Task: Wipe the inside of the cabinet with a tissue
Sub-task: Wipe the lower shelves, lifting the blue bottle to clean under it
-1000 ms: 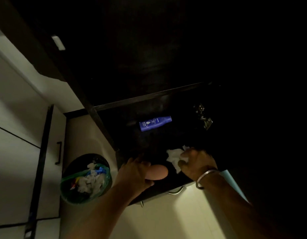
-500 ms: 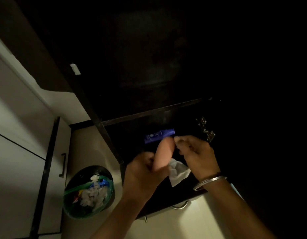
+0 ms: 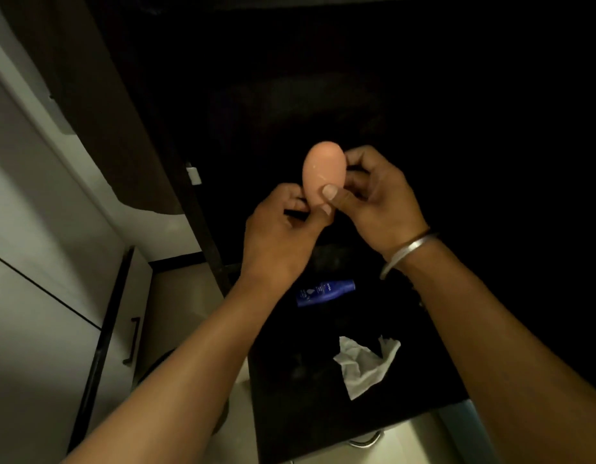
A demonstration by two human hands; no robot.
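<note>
Both hands hold up a peach egg-shaped object while the tissue lies in the dark cabinet.

The left hand (image 3: 283, 229) pinches the lower end of the egg-shaped object (image 3: 323, 174) and the right hand (image 3: 380, 199) grips its side, thumb pressed on its front; the two hands meet close together around it, raised in front of the dark cabinet (image 3: 323, 430) interior; the crumpled white tissue (image 3: 365, 366) lies loose on the cabinet's floor below, touched by neither hand; a blue Nivea bottle (image 3: 325, 292) lies on its side farther in; a metal bangle (image 3: 407, 252) circles the right wrist (the surroundings are dim).
</note>
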